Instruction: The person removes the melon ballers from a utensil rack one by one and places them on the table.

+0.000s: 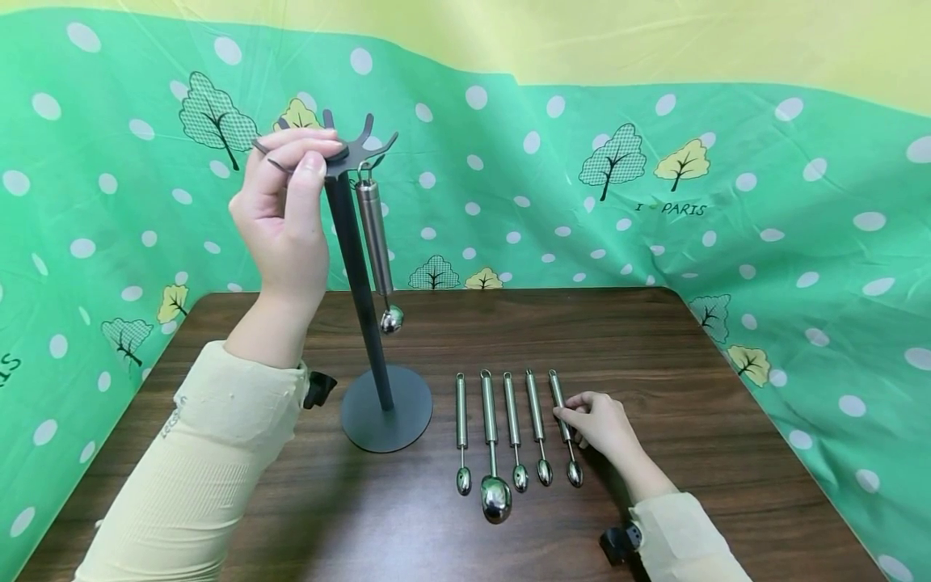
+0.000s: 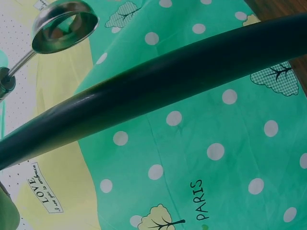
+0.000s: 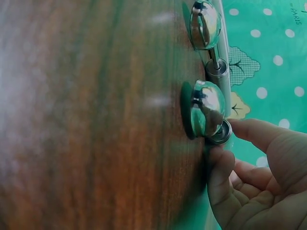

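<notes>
My left hand (image 1: pixel 287 206) is raised at the top of a black hook stand (image 1: pixel 356 275), thumb and fingers pinching its prongs. One steel melon baller (image 1: pixel 374 238) hangs from a prong on the right side, bowl down. In the left wrist view, the stand's pole (image 2: pixel 158 81) crosses the picture and the hanging baller's bowl (image 2: pixel 65 26) shows at upper left. On the table, my right hand (image 1: pixel 600 424) pinches the handle of the rightmost melon baller (image 1: pixel 575 473). Its rounded bowl (image 3: pixel 208 109) faces up in the right wrist view, beside the thumb and fingers.
Left of the right hand, several more steel scoops lie in a row, handles away from me, including a larger one (image 1: pixel 496 499). The stand's round base (image 1: pixel 407 412) rests on the dark wooden table (image 1: pixel 582 331). A green dotted cloth (image 1: pixel 465 186) hangs behind.
</notes>
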`<state>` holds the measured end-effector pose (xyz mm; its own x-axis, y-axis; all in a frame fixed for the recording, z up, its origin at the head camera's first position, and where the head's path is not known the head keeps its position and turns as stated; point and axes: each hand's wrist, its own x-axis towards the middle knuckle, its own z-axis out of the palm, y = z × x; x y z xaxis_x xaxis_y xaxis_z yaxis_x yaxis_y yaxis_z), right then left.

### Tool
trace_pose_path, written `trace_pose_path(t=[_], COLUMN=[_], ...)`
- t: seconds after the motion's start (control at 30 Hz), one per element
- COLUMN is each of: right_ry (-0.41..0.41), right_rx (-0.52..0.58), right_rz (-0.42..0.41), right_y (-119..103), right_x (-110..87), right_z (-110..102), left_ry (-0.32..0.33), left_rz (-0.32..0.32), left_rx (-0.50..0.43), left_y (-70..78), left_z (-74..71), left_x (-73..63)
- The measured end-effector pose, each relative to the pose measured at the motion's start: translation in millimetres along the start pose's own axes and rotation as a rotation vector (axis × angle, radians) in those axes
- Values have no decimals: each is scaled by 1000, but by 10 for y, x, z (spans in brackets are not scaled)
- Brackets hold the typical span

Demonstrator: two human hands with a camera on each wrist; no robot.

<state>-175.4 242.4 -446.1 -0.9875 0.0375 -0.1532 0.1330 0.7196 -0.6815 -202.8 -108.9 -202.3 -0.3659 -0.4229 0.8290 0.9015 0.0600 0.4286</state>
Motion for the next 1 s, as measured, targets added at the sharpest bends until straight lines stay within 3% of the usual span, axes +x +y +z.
trace_pose_path(t=[0.3,0.5,0.63,1.0], right_ry=[65,156,175,169], right_rx=[57,168,200,322], right_rz=[6,-44,-86,-206], right_y=[-61,-290,-484,-869], right_x=[-23,-94,-181,-344], right_z=[-47,-95,-125,-95], left_ry=[-5,1,-1,-31], left_rz=[5,-9,-31,-112], left_rx=[-2,-12,-31,-208], left_y=[3,7,1,-22], left_z=[2,-1,-16,-28], left_x=[10,36,49,55])
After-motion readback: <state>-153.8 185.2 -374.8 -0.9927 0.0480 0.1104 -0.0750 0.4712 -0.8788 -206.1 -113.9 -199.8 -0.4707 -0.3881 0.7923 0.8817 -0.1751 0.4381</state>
